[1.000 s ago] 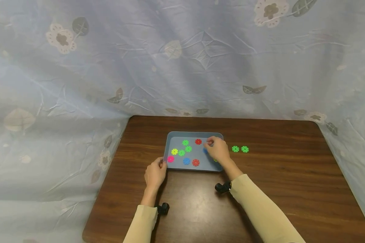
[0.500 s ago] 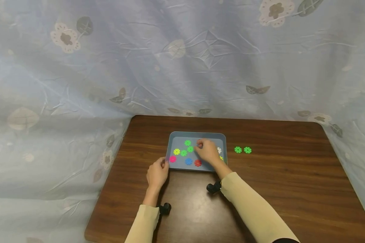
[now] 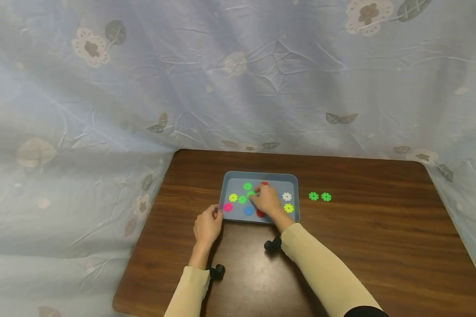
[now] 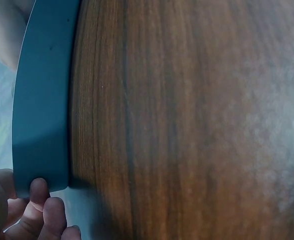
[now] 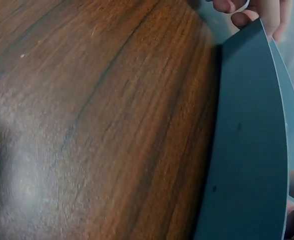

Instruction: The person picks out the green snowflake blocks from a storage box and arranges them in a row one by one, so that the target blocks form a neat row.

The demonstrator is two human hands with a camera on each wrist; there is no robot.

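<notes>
A shallow grey-blue tray [image 3: 262, 176] holds several flower-shaped notched plastic discs. My left hand [image 3: 208, 225] grips its near-left corner; in the left wrist view, fingertips [image 4: 39, 192] press the outside of its wall [image 4: 41, 100]. My right hand [image 3: 268, 202] reaches over the middle of the tray, thumb and fingertips right at a green disc [image 3: 251, 193]. I cannot tell whether they pinch it. Two other green discs, one at the back [image 3: 247, 186], lie close by. A red disc [image 3: 264, 183] behind the fingers and another in front [image 3: 260, 213] are partly covered by the hand.
Also in the tray are a yellow disc [image 3: 232, 197], a pink disc [image 3: 228, 207], a blue disc [image 3: 248, 211], a white disc [image 3: 287, 196] and a second yellow disc [image 3: 288, 208]. Two green discs [image 3: 319, 196] lie side by side on the wooden table [image 3: 365, 229], right of the tray.
My right hand has moved left across the tray to the green disc, uncovering the white disc and the right-hand yellow disc. My left hand keeps its grip at the corner. The head view has shifted slightly.
</notes>
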